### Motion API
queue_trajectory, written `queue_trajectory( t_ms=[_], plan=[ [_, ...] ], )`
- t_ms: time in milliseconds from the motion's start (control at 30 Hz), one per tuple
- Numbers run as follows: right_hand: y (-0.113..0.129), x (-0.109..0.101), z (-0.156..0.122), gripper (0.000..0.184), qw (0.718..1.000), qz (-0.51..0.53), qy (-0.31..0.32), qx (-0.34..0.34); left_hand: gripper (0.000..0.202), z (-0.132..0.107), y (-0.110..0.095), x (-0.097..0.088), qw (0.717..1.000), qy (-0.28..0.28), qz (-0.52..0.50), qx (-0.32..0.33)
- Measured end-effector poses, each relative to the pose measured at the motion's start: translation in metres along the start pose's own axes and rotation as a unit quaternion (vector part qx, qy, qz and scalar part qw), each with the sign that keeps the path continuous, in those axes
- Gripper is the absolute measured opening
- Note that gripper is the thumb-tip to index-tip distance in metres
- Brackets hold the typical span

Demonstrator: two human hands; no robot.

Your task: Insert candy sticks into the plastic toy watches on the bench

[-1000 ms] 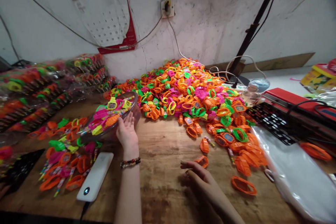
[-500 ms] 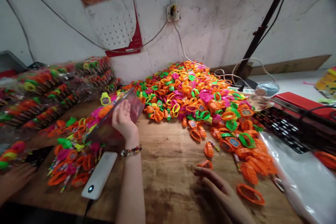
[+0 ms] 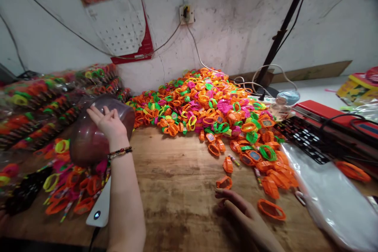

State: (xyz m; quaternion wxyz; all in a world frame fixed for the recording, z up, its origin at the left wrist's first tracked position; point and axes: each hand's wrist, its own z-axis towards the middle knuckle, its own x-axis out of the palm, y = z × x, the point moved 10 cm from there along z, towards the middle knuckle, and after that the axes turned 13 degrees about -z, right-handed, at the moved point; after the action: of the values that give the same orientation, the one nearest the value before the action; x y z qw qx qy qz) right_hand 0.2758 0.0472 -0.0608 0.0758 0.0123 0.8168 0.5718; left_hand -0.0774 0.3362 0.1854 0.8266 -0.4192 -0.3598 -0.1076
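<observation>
My left hand [image 3: 110, 124], with a beaded bracelet at the wrist, is on a dark translucent plastic container [image 3: 85, 141]. Some of its fingers are stretched and others bent, and the container hides part of the grip. Under and beside the container lie loose orange, pink and yellow toy watches [image 3: 83, 204] and striped sticks. My right hand [image 3: 240, 214] rests low over the table, fingers loosely bent and apart, nothing visible in them. Just beyond its fingertips lies an orange toy watch [image 3: 224, 182]; I cannot tell whether they touch.
A large heap of colourful toy watches [image 3: 201, 102] stands against the wall. Bagged bundles [image 3: 44, 98] are stacked at left, near a white power bank [image 3: 99, 212]. At right lie clear plastic bags [image 3: 327, 193], a black perforated sheet [image 3: 301, 136] and a red machine [image 3: 327, 114].
My left hand and the container have moved left, and the container now shows its rounded side. My right hand has barely moved. Another person's hand at far left has mostly left view.
</observation>
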Motion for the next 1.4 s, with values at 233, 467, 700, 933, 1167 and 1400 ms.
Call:
queue_trajectory(
  t_ms=[233, 467, 700, 933, 1167, 1400],
  plan=[
    [-0.003, 0.001, -0.001, 0.067, 1.000, 0.002, 0.002, 0.012, 0.057, -0.004, -0.012, -0.004, 0.998, -0.023, -0.054, -0.033],
    [-0.016, 0.002, -0.001, 0.056, 0.999, 0.031, -0.009, 0.020, 0.054, 0.002, -0.021, -0.016, 0.989, -0.105, -0.058, -0.087],
    [-0.015, 0.001, -0.002, 0.054, 0.999, 0.030, -0.005, 0.026, 0.046, -0.021, -0.024, -0.025, 0.984, -0.135, -0.097, -0.066],
    [-0.018, -0.009, -0.003, 0.055, 1.000, -0.003, -0.016, 0.022, 0.040, -0.025, -0.032, -0.052, 0.991, -0.043, -0.120, 0.028],
    [-0.028, -0.009, -0.001, 0.050, 1.000, 0.011, -0.012, 0.016, 0.026, -0.037, -0.058, -0.073, 0.991, -0.005, -0.110, 0.074],
    [-0.029, -0.010, 0.002, 0.051, 1.000, 0.002, -0.015, 0.015, 0.018, -0.066, -0.051, -0.096, 0.987, -0.009, -0.129, 0.094]
  ],
)
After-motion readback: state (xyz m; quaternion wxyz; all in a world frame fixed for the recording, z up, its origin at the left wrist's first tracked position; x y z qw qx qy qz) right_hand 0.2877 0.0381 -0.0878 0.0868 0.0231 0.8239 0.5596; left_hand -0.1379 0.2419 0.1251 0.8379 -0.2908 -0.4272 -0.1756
